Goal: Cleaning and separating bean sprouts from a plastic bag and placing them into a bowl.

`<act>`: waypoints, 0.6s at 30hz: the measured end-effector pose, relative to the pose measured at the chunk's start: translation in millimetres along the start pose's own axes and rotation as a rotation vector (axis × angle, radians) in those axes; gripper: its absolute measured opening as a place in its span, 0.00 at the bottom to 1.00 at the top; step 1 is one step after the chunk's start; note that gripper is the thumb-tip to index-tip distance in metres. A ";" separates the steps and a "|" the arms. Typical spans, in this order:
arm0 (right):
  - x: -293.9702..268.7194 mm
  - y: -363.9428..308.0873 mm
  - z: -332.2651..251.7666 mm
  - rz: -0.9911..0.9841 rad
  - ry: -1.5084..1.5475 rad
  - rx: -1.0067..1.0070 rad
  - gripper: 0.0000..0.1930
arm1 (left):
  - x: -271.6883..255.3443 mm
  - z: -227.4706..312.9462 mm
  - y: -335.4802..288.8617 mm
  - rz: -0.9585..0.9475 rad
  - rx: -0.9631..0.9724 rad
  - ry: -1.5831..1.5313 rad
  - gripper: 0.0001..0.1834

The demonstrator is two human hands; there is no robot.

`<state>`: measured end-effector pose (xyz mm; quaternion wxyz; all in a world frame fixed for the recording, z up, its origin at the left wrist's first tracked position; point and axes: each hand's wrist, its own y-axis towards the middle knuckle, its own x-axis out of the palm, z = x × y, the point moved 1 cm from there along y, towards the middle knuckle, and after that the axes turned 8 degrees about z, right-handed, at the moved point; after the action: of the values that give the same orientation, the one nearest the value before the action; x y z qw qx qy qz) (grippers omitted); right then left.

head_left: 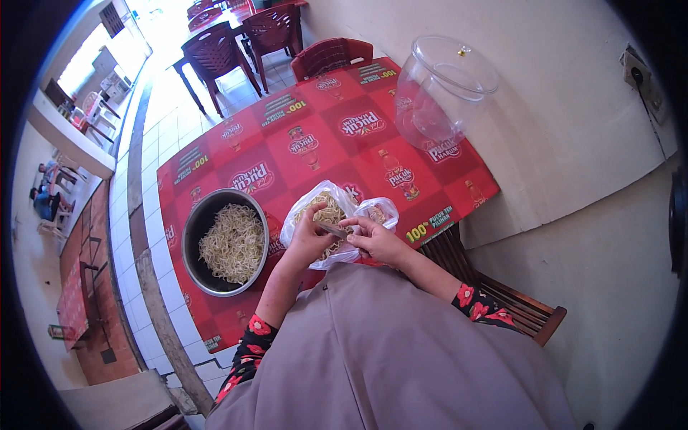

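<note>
My left hand and my right hand meet near the table's front edge, fingers bent in a pinch. Between them is a thin, greyish strip, too small to make out. Right below my hands lies an opened white plastic bag with bean sprouts in it. A smaller clear bag with pale contents sits against it, beyond my right hand. Left of my left hand stands a deep metal pot, and a heap of bean sprouts fills much of it.
The red printed table cover runs under everything. A large clear plastic jar stands at the far right, by the wall. Red plastic chairs are behind the table, and a wooden slatted chair is at my right.
</note>
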<state>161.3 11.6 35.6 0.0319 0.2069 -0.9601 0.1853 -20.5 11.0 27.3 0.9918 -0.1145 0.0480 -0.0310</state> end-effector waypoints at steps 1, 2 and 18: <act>-1.7 0.3 1.8 0.001 0.000 -0.001 0.16 | 1.6 -0.7 0.3 -0.006 0.030 0.018 0.38; -3.7 0.3 3.6 -0.010 0.028 0.014 0.14 | 3.1 -0.7 0.5 -0.013 0.061 0.037 0.39; -25.7 5.1 25.5 0.131 0.092 0.037 0.09 | 26.1 -6.4 -8.7 -0.051 0.070 0.054 0.38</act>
<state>183.1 16.4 6.7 0.0597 0.1352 -0.9656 0.2141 4.4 -0.8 20.8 0.9924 -0.0800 0.0710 -0.0609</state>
